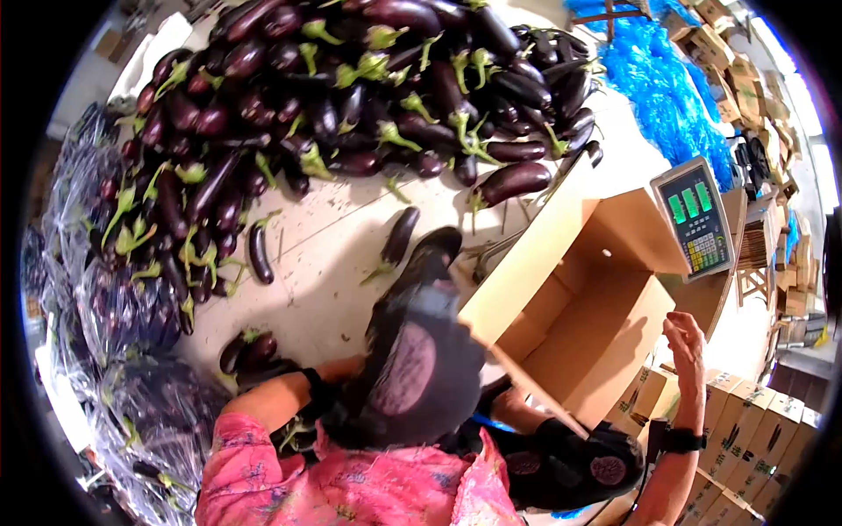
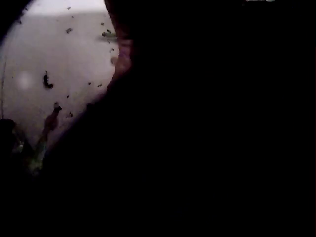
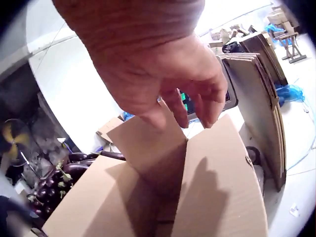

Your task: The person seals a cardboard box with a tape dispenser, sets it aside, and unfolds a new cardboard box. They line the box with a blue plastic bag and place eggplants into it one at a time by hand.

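Note:
My right hand (image 1: 686,342) hovers at the near right rim of an open cardboard box (image 1: 561,302). In the right wrist view, the fingers of that hand (image 3: 163,79) hang loosely bent above the box flaps (image 3: 148,143), with nothing between them, and cast a shadow on the cardboard. My left forearm (image 1: 346,373) reaches behind a dark trouser leg (image 1: 412,368) with a pink round print, which hides the hand in the head view. The left wrist view is mostly black; a strip of skin (image 2: 123,59) shows beside the pale floor, and whether that hand holds something I cannot tell.
A large heap of eggplants (image 1: 351,114) covers the far floor, with a loose eggplant (image 1: 401,235) in front. Plastic-wrapped eggplants (image 1: 132,351) stand at left. A scale display (image 1: 697,215) rises behind the box. Stacked cartons (image 1: 745,430) and blue plastic (image 1: 653,83) lie at right.

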`<action>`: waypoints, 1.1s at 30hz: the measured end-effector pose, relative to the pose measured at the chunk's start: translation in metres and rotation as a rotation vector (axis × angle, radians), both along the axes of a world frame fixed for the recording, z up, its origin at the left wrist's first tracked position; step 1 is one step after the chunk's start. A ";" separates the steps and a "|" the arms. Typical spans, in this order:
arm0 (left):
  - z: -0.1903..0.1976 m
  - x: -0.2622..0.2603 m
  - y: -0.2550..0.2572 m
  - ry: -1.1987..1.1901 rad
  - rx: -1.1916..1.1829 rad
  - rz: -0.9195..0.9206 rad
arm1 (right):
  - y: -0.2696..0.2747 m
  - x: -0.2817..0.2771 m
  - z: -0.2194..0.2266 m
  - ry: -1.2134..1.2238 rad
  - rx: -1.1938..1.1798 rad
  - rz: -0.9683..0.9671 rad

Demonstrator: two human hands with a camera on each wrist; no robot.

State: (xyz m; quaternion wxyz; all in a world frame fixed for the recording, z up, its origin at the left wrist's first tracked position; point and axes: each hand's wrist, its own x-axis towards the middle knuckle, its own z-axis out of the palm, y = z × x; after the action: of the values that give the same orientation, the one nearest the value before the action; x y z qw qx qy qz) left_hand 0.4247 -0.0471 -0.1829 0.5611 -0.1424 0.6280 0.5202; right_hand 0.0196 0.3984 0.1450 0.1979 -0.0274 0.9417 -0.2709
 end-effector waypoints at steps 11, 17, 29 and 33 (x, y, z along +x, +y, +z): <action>0.034 -0.079 -0.067 0.039 -0.397 0.170 | -0.011 -0.017 -0.050 0.044 0.132 -0.039; 0.049 -0.145 -0.116 0.247 -0.458 0.129 | -0.003 0.000 -0.085 0.121 0.227 0.043; 0.155 -0.265 -0.140 0.704 -0.012 0.341 | 0.002 -0.010 -0.094 -0.029 0.277 0.012; 0.237 -0.330 -0.121 0.683 0.158 0.205 | -0.007 -0.008 -0.118 -0.064 0.280 -0.016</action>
State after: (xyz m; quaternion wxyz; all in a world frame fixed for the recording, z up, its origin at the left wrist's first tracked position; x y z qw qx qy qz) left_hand 0.0951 -0.1682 0.0543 0.2733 0.0212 0.7195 0.6381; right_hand 0.0112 0.3918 0.0266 0.2274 0.0166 0.9637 -0.1392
